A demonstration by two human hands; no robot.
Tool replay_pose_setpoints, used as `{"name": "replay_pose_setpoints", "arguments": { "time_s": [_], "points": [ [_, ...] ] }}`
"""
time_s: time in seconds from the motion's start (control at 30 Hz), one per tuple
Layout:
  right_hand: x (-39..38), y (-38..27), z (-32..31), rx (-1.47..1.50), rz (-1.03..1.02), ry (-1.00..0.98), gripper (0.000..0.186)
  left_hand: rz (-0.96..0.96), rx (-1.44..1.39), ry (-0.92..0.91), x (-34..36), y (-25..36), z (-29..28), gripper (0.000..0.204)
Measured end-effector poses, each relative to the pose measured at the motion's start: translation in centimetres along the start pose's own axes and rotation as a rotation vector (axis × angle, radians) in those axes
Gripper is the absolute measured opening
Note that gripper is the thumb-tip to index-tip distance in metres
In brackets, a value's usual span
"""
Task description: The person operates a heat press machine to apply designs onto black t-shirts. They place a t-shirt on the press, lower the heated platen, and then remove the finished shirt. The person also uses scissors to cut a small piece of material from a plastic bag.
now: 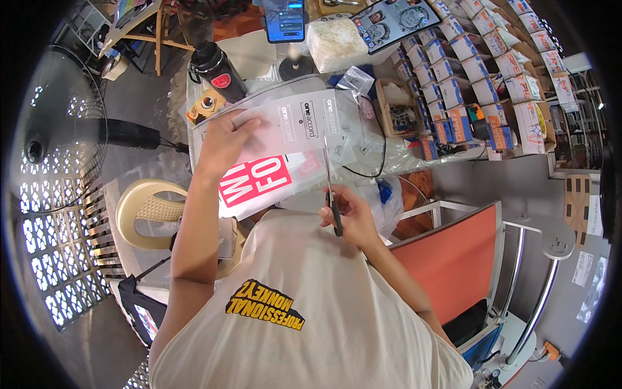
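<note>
1. While the left hand (230, 137) reached forward over the worktable, its fingers were drawn in close to the thumb, gripping the left part of a pale sheet (275, 137) with small dark printed blocks.
2. The sheet lay mostly to the right of those fingertips, its printed blocks well clear of them; part of its left end passed behind the hand, where the far fingers could not be made out.
3. The right hand (353, 211) was nearer the person's body, its fingers curled around the dark handles of a pair of scissors (336, 220), with only a small opening between thumb and fingers.
4. The scissors' slim blades pointed away from the person, their tips overlapping the right part of the sheet in view; whether they touched it, or how far they were parted, could not be told.
5. The right fingers themselves were apart from the sheet, below its nearer edge.
6. A red-and-white printed sheet (259, 183) showed just below the pale one, between the two arms.
7. Beyond the left hand stood a black bottle (219, 72); farther back were a phone (285, 23) and a tablet (398, 24), the tablet beside a whitish block (334, 47).
</note>
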State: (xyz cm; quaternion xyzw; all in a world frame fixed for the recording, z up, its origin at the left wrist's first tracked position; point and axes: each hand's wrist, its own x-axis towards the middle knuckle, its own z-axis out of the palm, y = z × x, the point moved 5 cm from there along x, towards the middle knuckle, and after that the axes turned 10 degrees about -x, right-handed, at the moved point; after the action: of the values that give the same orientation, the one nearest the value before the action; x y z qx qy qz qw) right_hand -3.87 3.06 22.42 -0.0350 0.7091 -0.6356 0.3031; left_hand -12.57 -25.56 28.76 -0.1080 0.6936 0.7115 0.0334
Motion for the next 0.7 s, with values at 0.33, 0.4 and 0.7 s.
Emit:
{"name": "replay_pose_setpoints", "arguments": {
  "time_s": [0.33, 0.4, 0.7],
  "points": [
    [0.1, -0.4, 0.1, 0.042, -0.011, 0.021, 0.048, -0.012, 0.003, -0.001, -1.2, 0.1, 0.5, 0.02],
    [0.1, -0.4, 0.1, 0.057, -0.015, 0.039, 0.047, -0.013, 0.001, -0.01, -1.3, 0.0, 0.6, 0.02],
    [0.3, 0.0, 0.3, 0.06, 0.015, 0.087, 0.046, -0.014, 0.001, -0.023, -1.4, -0.7, 0.3, 0.022]
  ]
}}
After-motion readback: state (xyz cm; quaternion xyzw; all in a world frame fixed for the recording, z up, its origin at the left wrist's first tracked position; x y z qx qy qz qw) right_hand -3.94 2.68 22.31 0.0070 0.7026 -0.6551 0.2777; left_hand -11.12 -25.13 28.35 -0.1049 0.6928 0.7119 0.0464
